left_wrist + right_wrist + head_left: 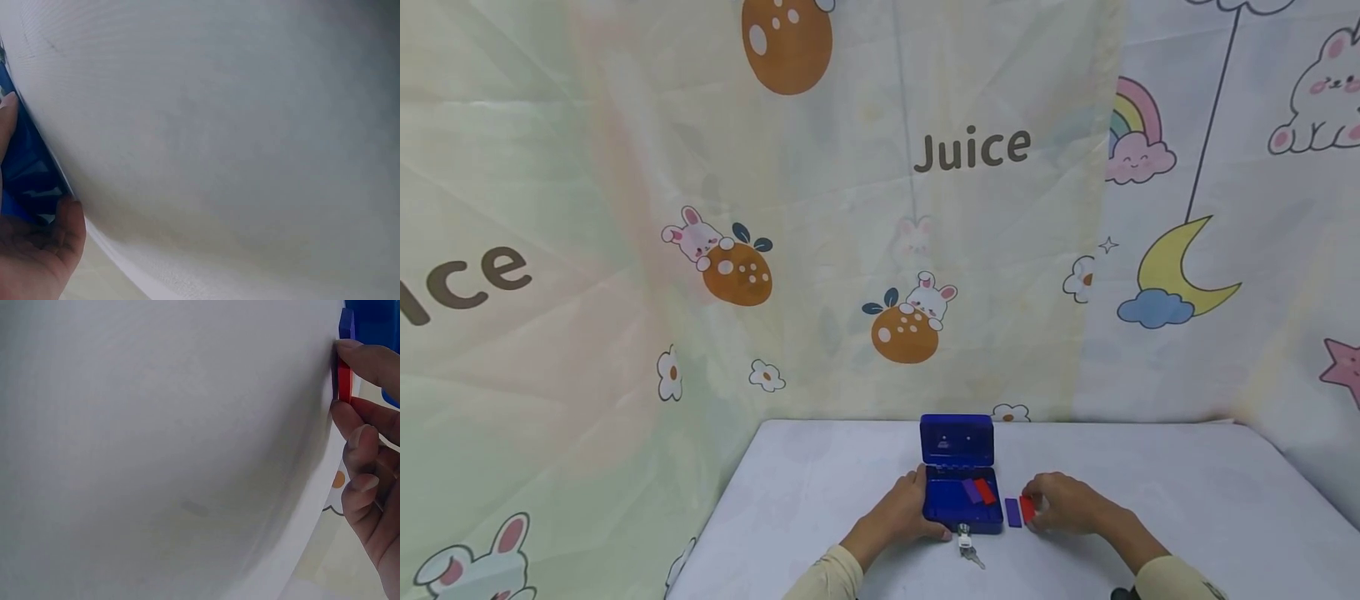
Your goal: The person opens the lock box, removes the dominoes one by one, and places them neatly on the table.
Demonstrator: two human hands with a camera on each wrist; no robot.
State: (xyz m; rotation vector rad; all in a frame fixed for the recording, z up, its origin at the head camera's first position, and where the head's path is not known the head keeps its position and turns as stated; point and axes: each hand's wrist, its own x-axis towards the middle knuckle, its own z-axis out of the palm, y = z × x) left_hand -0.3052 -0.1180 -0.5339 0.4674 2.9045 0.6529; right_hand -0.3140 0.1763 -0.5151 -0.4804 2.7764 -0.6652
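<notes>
A blue lockable box (961,510) stands on the table with its lid raised at the back. Inside lie a purple rectangular piece (972,491) and a red one (985,491). My left hand (901,510) holds the box by its left side, thumb at the front corner and fingers toward the back. Right of the box, my right hand (1066,502) pinches a second red rectangular piece (345,384) between thumb and forefinger, by its ends. Another purple piece (1013,512) lies between that red piece and the box.
A small lock with keys (970,554) sits at the box's front edge, the keys on the white tabletop (820,467). Printed cloth (835,250) hangs behind and beside the table. A dark round thing (1122,593) shows by the right sleeve.
</notes>
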